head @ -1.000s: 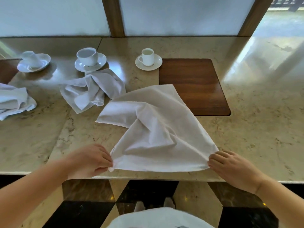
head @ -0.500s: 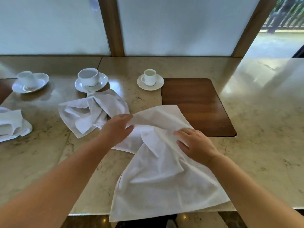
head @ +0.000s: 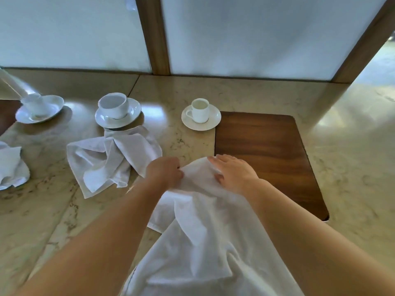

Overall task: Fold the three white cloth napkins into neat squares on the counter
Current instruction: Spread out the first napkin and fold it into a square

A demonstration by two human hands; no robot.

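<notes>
Change: Both hands have travelled from the napkin's near corners, where they were a second ago, up to its far end, and the head has leaned in over the counter.
Counter: the marble counter [head: 352, 167] carries everything; its near edge is out of view.
Wooden inlay: a dark wooden panel [head: 267, 150] is set flush in the stone to the right, and the napkin's far end touches its left edge.
Working napkin: the white napkin in hand [head: 203, 242] lies rumpled, running from the hands back toward the person, one layer lapped over another; judged as being spread flat before any fold is made.
Second napkin: a crumpled napkin [head: 111, 159] sits just left of the left hand, likely waiting its turn.
Third napkin: another bunched napkin [head: 10, 167] lies at the left edge, well apart.
Left hand: the left hand [head: 164, 173] has fingers curled, pinching the cloth's far edge, probably to draw it taut.
Right hand: the right hand [head: 234, 173] lies flat with straight fingers on the cloth, apparently pinning or smoothing it.
Cups: three white cups on saucers [head: 201, 114] stand toward the back, apart from the folding space.
Writing: no brand, label or lettering can be read anywhere.
</notes>
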